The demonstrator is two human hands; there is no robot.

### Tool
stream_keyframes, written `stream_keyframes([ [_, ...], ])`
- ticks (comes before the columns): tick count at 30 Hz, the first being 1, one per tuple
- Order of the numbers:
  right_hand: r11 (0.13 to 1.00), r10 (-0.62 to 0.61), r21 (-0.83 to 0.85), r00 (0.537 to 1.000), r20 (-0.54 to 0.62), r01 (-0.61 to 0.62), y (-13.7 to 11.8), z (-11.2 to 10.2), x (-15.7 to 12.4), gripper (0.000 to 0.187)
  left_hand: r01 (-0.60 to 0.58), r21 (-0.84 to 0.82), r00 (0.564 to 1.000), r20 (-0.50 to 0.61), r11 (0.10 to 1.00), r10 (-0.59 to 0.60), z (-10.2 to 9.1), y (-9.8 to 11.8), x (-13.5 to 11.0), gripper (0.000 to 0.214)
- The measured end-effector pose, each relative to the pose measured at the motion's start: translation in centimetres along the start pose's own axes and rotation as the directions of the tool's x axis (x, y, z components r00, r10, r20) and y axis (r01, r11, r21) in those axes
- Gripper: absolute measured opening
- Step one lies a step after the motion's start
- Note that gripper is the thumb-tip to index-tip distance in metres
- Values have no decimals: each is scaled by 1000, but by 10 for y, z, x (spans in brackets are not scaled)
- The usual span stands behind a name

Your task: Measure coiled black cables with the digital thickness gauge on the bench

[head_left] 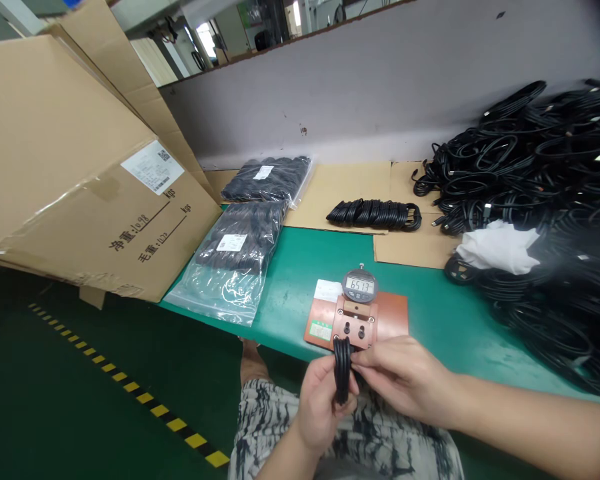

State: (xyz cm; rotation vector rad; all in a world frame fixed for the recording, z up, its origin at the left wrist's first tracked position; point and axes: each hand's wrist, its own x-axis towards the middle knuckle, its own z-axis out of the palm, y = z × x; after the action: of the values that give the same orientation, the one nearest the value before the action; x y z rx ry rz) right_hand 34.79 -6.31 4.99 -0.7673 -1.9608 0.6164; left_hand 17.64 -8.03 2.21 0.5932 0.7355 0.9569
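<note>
My left hand (321, 400) is closed around a coiled bundle of black cable (342, 365), held upright at the near edge of the green table (300, 280). My right hand (405, 379) pinches the same bundle from the right side. The top of the bundle touches the front of a copper-coloured test fixture (356, 321). A round digital gauge (359, 286) stands on that fixture, with digits lit on its display.
A row of coiled cables (375, 214) lies on cardboard at the back. Two clear bags of black cables (240, 247) rest left of centre. A large cardboard box (75, 173) leans at the left. A big heap of loose black cables (545, 200) fills the right, with a white cloth (497, 245) on it.
</note>
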Motion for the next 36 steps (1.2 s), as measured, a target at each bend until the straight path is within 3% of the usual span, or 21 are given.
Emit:
stream_keyframes([
  [36,1000,7,23,1000,17,-8,-1,-1,-1,12,10,6,1000,14,1000,-10,-3,-1,0,40],
])
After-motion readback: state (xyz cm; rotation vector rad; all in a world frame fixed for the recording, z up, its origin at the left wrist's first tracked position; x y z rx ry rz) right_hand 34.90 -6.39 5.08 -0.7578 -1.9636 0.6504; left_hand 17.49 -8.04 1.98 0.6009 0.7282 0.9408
